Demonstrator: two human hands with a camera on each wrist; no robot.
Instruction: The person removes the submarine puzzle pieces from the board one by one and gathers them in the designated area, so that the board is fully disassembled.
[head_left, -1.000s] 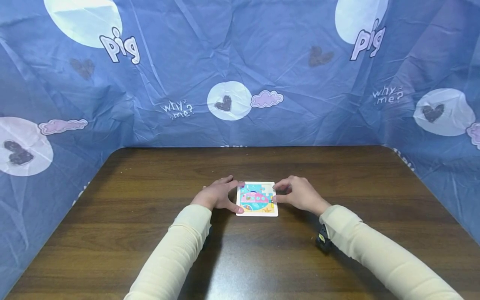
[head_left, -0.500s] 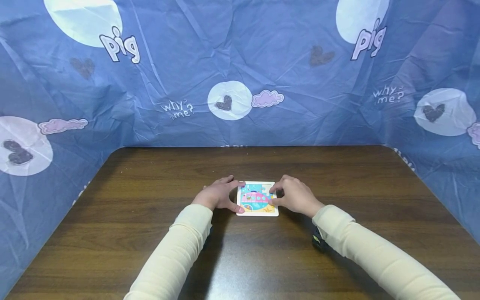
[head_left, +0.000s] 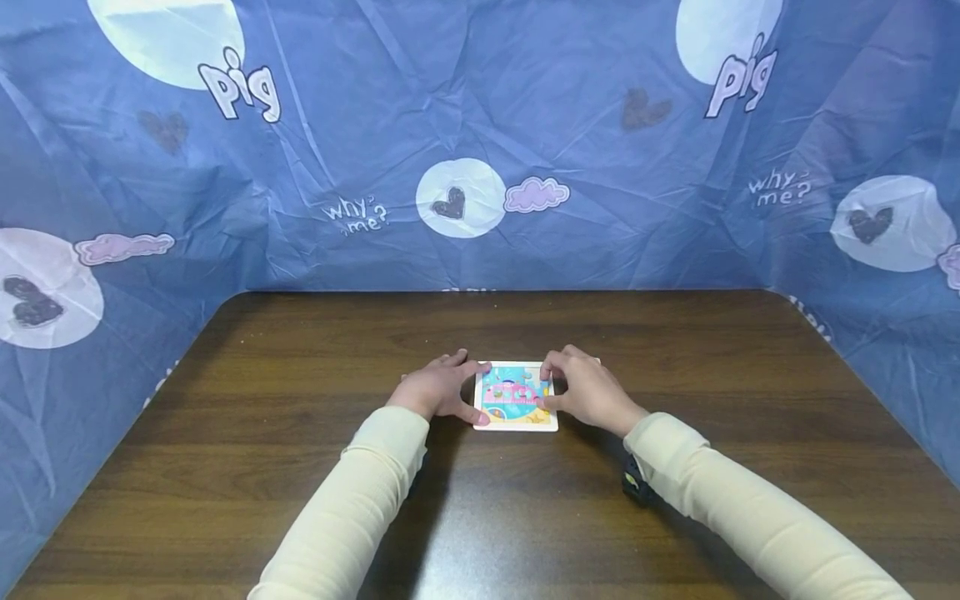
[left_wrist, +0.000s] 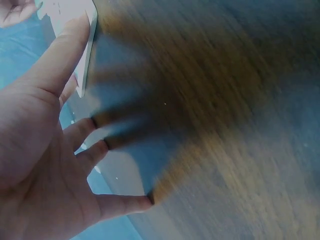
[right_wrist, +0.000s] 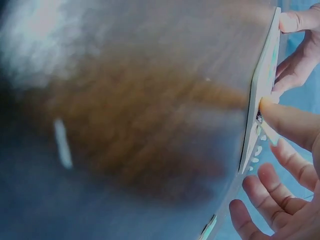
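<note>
A small square jigsaw puzzle (head_left: 512,414) with a white frame lies on the table, printed with a pink-and-blue sea picture. My left hand (head_left: 441,388) rests at its left side, thumb on the near corner and index finger at the far one; in the left wrist view the fingers are straight and spread. Over the right part of the puzzle, my right hand (head_left: 592,390) pinches a puzzle piece (right_wrist: 270,134) between thumb and index finger. That piece stands tilted against the board in the right wrist view, while the other fingers hang loosely away from it.
Beyond my right hand another flat piece (right_wrist: 209,228) lies on the table, mostly hidden by the hand in the head view. The brown wooden table (head_left: 480,508) ends at a blue printed cloth (head_left: 360,150) at the back and sides.
My right hand has moved left, from the puzzle's right edge onto its right part. The pale gap at the upper right now looks mostly covered with picture. My left hand has stayed put.
</note>
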